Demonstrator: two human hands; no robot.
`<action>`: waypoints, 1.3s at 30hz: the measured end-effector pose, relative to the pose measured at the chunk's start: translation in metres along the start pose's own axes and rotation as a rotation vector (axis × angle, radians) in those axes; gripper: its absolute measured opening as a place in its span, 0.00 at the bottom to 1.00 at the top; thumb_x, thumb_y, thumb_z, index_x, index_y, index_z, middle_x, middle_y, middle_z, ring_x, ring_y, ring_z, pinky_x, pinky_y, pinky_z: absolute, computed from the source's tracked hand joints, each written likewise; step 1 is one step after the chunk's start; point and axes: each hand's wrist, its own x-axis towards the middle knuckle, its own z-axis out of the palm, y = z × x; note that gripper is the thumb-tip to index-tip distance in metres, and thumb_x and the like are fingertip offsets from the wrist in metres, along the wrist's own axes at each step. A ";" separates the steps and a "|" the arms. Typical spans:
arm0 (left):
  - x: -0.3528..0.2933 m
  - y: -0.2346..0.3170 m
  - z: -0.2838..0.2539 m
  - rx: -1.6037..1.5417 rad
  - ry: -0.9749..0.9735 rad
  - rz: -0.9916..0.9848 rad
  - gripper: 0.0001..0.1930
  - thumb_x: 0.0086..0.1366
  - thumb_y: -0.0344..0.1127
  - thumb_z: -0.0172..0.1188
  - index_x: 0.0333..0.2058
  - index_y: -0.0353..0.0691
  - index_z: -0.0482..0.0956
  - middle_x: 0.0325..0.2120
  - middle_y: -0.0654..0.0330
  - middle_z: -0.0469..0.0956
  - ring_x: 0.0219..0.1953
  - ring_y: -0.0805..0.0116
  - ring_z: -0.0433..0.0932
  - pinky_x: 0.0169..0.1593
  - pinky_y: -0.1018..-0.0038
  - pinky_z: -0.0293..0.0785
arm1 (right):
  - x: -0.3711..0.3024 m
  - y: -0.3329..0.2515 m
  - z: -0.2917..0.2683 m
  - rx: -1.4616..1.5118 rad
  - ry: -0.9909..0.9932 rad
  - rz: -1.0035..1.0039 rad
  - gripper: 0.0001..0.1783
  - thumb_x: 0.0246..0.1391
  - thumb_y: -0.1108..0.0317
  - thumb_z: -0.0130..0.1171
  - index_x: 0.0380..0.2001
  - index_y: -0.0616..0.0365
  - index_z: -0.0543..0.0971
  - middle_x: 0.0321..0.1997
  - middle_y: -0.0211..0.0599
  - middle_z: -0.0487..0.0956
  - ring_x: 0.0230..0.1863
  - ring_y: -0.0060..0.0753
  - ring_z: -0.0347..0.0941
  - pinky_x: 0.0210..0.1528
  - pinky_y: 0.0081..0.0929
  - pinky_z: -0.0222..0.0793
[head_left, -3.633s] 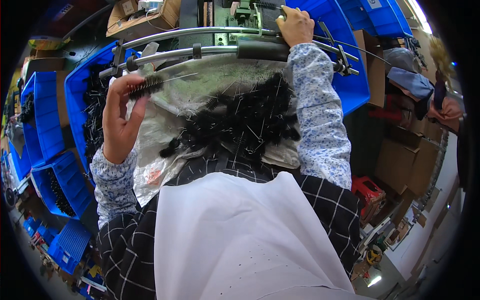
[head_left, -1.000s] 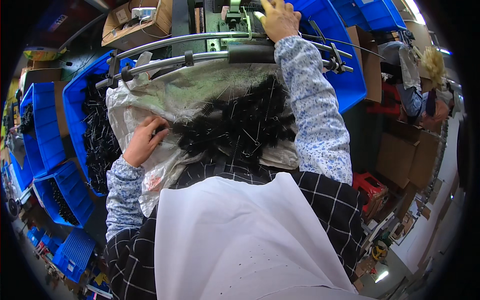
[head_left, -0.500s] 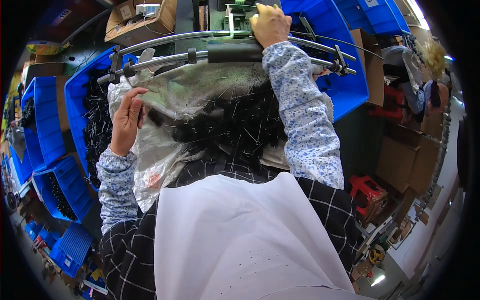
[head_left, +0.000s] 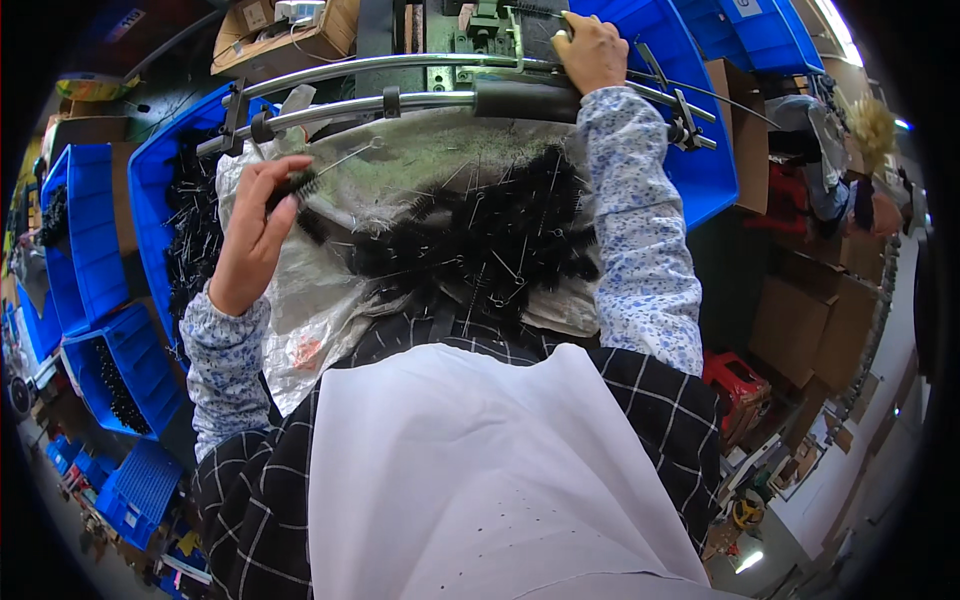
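My left hand [head_left: 248,240] is closed around a small black-bristled wire brush [head_left: 298,184]; its thin wire stem with a looped end points up and right over the sheet. Beyond the metal rails my right hand [head_left: 594,55] pinches the end of another black wire brush [head_left: 534,11], which lies level beside the green machine fixture [head_left: 487,38]. On my lap, a pile of black wire brushes [head_left: 500,225] with looped stems rests on a whitish woven sheet [head_left: 390,150], dusted green near the rails.
Two curved metal rails [head_left: 420,64] cross in front of the machine. A blue bin of brushes [head_left: 150,190] stands at left, another blue bin [head_left: 715,180] at right. More blue bins [head_left: 125,370], a cardboard box [head_left: 285,40] and a red stool [head_left: 735,385] stand around.
My right hand has moved right, away from the fixture, with a brush now showing at its fingertips. My left hand has risen slightly, and the brush in it now shows clearly.
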 end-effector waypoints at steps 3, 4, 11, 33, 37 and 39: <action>0.010 0.015 0.002 -0.087 0.066 0.051 0.17 0.62 0.22 0.49 0.51 0.35 0.70 0.44 0.57 0.70 0.46 0.70 0.69 0.50 0.79 0.64 | 0.016 0.017 -0.001 -0.015 -0.112 -0.168 0.14 0.52 0.59 0.52 0.40 0.47 0.81 0.37 0.40 0.79 0.45 0.48 0.74 0.46 0.41 0.71; 0.016 0.016 0.004 -0.180 0.072 0.040 0.16 0.61 0.21 0.52 0.49 0.35 0.70 0.44 0.58 0.72 0.46 0.73 0.71 0.49 0.80 0.66 | 0.017 0.023 0.000 0.042 -0.066 -0.080 0.14 0.54 0.58 0.50 0.40 0.46 0.81 0.37 0.39 0.79 0.44 0.48 0.74 0.45 0.40 0.71; 0.035 0.020 0.012 -0.278 0.008 0.145 0.13 0.61 0.20 0.54 0.45 0.35 0.70 0.48 0.58 0.68 0.51 0.70 0.69 0.56 0.74 0.65 | 0.020 0.064 -0.058 -0.129 -0.004 -0.007 0.13 0.54 0.65 0.54 0.42 0.50 0.80 0.40 0.44 0.79 0.39 0.47 0.77 0.41 0.36 0.72; -0.023 -0.072 0.028 0.691 -0.289 0.013 0.19 0.50 0.27 0.61 0.44 0.43 0.74 0.48 0.58 0.70 0.56 0.58 0.65 0.58 0.60 0.56 | -0.003 -0.044 -0.030 0.167 0.129 -0.090 0.10 0.50 0.68 0.55 0.37 0.50 0.81 0.27 0.40 0.78 0.34 0.43 0.76 0.37 0.38 0.71; -0.018 -0.061 0.033 0.748 -0.331 -0.037 0.19 0.49 0.27 0.61 0.43 0.46 0.76 0.43 0.60 0.71 0.50 0.60 0.67 0.54 0.60 0.58 | 0.004 -0.038 -0.021 0.137 0.106 -0.089 0.10 0.51 0.66 0.54 0.36 0.50 0.82 0.28 0.40 0.79 0.34 0.43 0.76 0.39 0.39 0.70; -0.024 -0.064 0.036 0.744 -0.284 -0.019 0.18 0.48 0.28 0.62 0.41 0.45 0.77 0.42 0.60 0.70 0.49 0.60 0.68 0.53 0.61 0.59 | 0.005 -0.039 -0.021 0.163 0.103 -0.106 0.10 0.51 0.66 0.54 0.35 0.50 0.82 0.28 0.41 0.79 0.35 0.44 0.76 0.40 0.39 0.70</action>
